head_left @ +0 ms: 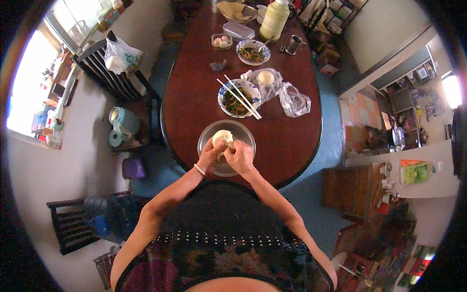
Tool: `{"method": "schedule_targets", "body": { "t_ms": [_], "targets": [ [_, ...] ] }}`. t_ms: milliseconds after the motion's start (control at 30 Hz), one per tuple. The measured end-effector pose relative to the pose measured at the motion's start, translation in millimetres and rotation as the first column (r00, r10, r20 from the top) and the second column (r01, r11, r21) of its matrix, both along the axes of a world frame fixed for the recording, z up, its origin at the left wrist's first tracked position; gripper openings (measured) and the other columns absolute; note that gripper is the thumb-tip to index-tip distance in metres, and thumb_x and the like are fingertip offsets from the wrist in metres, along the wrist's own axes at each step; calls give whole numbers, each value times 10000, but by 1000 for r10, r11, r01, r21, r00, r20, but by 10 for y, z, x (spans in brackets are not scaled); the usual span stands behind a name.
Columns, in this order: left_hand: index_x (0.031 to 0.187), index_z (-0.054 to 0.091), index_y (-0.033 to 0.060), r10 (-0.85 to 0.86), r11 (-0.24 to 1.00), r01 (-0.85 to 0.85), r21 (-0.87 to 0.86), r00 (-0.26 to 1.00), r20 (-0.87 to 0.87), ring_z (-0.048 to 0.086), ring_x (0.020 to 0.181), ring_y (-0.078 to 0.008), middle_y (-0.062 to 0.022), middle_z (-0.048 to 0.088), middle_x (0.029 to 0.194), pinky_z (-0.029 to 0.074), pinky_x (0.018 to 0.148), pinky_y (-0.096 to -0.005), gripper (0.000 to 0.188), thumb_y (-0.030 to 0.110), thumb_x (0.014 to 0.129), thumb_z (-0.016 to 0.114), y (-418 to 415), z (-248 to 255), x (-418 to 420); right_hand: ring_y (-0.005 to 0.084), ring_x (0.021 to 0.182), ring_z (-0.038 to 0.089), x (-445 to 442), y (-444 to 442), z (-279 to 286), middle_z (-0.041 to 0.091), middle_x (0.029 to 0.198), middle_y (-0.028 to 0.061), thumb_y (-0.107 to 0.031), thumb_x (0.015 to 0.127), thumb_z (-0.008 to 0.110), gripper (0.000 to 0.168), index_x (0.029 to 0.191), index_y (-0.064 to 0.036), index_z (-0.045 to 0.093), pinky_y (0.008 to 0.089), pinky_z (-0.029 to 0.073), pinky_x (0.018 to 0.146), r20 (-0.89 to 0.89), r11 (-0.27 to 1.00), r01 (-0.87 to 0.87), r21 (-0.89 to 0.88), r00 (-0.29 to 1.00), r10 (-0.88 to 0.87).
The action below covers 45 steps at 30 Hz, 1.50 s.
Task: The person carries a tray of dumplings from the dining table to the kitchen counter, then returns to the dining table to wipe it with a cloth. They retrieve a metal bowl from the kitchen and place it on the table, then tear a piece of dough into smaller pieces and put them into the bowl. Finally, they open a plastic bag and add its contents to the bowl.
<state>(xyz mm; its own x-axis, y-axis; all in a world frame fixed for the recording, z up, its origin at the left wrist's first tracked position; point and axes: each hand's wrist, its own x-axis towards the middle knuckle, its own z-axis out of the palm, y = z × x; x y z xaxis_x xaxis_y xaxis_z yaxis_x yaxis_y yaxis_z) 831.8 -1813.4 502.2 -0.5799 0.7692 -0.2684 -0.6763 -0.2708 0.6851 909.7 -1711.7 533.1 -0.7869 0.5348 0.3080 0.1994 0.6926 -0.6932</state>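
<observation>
Over a round metal bowl (204,140) at the table's near end, my two hands meet on a pale steamed bun (222,137). My left hand (208,156), with a white bead bracelet at the wrist, grips the bun from the left. The fingers of my right hand (240,157) pinch its torn right side. Small pale pieces appear in the bowl below, partly hidden by my hands. Just beyond stands a blue-and-white bowl (233,104) of cooked greens, with white chopsticks (240,98) laid across its rim.
Another whole bun (266,77) rests on a plastic bag (271,91), beside a crumpled bag (294,100). Farther back are a second food bowl (251,54) with a spoon, an egg container (221,41), a metal mug (293,44) and a large yellow-green bottle (274,22). A dark chair (109,69) stands left.
</observation>
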Motion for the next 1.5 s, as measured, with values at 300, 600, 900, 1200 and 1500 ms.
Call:
{"method": "schedule_targets", "body": {
  "t_ms": [300,600,900,1200,1500],
  "targets": [
    [1097,474,96,-25,992,57,-113,964,264,558,898,-180,-41,558,1018,478,757,-345,299,266,852,491,-71,-63,9,114,445,448,18,107,-374,473,518,31,-107,719,527,153,605,-13,487,268,340,405,-29,888,-50,-457,999,41],
    [1112,464,103,-4,1000,-4,23,934,356,557,913,-194,-43,561,1036,470,776,-368,295,261,862,468,-147,-28,30,72,418,388,134,179,-382,454,565,-3,-45,767,456,81,777,-67,533,211,305,377,-36,196,-46,-980,998,53],
    [1129,468,103,33,997,-55,61,949,312,560,883,-191,-40,564,1036,477,724,-340,391,318,811,540,-289,-144,-47,380,711,560,122,197,-472,596,779,204,-105,717,446,193,756,35,574,417,440,667,466,986,6,-168,882,74],
    [1131,463,79,19,1000,-18,-5,962,272,552,900,-210,-64,551,1046,498,693,-360,371,293,832,506,-236,-130,-41,351,826,541,107,176,-311,561,885,201,-244,721,558,344,969,-6,542,412,440,724,146,979,-165,-119,972,182],
    [989,481,48,35,970,-22,-241,998,50,538,820,-144,-56,553,909,461,703,-287,236,224,839,528,-143,-63,99,335,695,553,24,137,-86,561,744,190,-196,617,668,274,727,22,543,377,430,595,84,960,-228,-164,966,244]
  ]
}}
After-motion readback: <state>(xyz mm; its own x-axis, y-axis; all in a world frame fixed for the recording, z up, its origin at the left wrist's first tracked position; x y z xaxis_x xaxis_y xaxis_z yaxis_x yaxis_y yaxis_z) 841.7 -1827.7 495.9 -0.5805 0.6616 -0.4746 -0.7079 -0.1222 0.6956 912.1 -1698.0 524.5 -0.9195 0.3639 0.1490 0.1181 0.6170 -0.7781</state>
